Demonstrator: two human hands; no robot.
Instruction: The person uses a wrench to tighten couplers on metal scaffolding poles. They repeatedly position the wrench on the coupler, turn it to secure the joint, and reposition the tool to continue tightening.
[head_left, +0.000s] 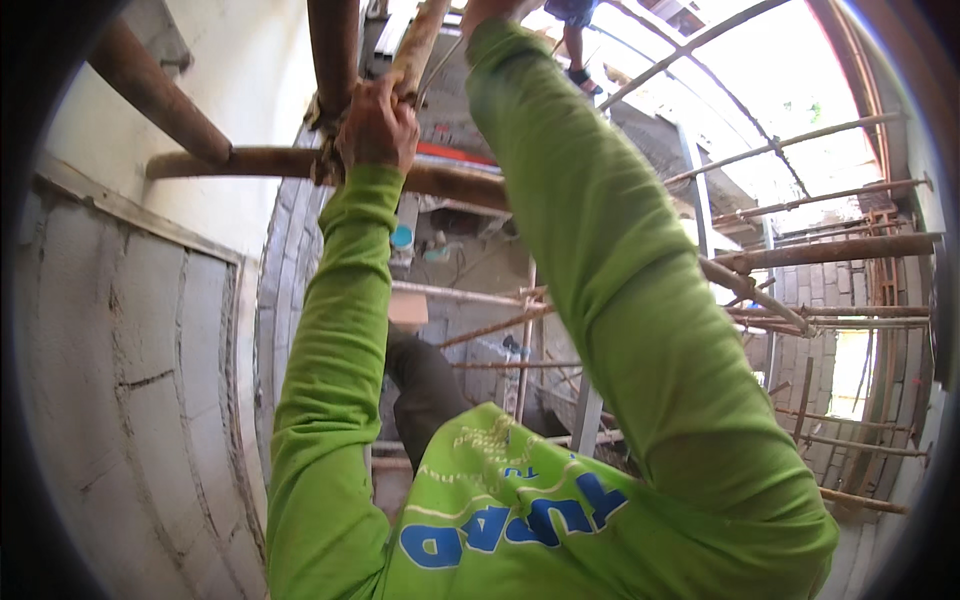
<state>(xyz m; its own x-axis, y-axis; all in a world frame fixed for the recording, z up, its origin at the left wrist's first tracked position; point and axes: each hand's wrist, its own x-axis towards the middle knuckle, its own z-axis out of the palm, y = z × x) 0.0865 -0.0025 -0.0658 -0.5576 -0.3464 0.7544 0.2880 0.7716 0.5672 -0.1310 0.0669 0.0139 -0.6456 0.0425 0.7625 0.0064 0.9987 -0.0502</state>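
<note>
At the upper left, the left hand (378, 125) is beside the joint (327, 165) of the brown crossbar (455, 186) and dark pole (333, 50). Its fingers are folded narrow, but what they hold I cannot tell. The pale pole (418, 45) begins just beyond them, its long axis running up and slightly right. The right hand (495, 8) is farther from the joint, cut by the upper edge; its fingers are not visible.

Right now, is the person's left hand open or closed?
Closed, it seems: the left hand has its fingers curled inward, beside the brown poles. What lies inside is hidden.
</note>
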